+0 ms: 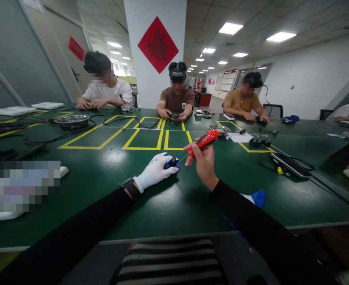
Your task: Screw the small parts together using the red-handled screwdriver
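My left hand [156, 171], in a white glove with blue fingertips, is closed on a small black part [173, 161] just above the green table. My bare right hand [203, 160] holds a red screwdriver [205, 141] by its handle, pointing down and to the left. The screwdriver's metal shaft reaches the black part; whether its tip touches cannot be made out. The part's lower side is hidden by the gloved fingers.
The green table [109, 213] bears yellow tape outlines. A metal bowl [73, 120] and cables are at the left, a phone-like device [291, 164] and black parts [260, 140] at the right. A blue-and-white glove [258, 198] lies beside my right forearm. Several people sit opposite.
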Tool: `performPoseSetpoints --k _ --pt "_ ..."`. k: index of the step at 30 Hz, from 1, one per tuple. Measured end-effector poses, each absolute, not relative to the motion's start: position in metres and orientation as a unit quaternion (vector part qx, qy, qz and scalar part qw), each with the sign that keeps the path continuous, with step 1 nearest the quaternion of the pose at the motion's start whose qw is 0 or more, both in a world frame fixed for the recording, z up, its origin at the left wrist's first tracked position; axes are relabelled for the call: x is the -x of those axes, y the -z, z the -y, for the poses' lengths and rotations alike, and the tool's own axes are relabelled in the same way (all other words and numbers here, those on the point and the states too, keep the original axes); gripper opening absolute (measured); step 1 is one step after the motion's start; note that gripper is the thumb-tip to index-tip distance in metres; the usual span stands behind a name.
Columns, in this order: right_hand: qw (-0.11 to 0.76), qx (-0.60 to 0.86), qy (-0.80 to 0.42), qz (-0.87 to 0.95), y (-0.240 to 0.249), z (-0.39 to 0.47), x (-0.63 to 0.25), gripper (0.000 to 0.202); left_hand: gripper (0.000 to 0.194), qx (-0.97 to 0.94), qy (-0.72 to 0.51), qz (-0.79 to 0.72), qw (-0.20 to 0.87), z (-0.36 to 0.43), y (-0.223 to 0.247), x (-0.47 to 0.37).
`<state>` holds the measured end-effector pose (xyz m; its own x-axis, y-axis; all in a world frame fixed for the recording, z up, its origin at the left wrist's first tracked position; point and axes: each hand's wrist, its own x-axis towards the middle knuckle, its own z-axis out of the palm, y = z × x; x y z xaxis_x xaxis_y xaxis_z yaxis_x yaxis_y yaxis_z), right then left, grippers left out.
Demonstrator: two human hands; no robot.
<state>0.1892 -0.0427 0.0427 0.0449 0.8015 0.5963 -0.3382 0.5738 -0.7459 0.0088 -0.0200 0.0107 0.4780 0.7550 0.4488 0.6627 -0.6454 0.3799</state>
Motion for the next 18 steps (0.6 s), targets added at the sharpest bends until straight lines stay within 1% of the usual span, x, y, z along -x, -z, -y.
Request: performPoseSetpoints --k 5,18 --pt "0.684 0.194 -0.438 0.55 -0.0444 0.0411 -0.1914 0.03 0.033 -0.854 -0.303 -0.418 0.067 0.0191 -0.0091 -0.0089" --pt "0.683 0.185 -0.413 0.573 -0.0392 0.0428 -0.1918 0.026 0.035 -0.858 -0.299 -0.415 0.05 0.0146 -0.0049 -0.0075"
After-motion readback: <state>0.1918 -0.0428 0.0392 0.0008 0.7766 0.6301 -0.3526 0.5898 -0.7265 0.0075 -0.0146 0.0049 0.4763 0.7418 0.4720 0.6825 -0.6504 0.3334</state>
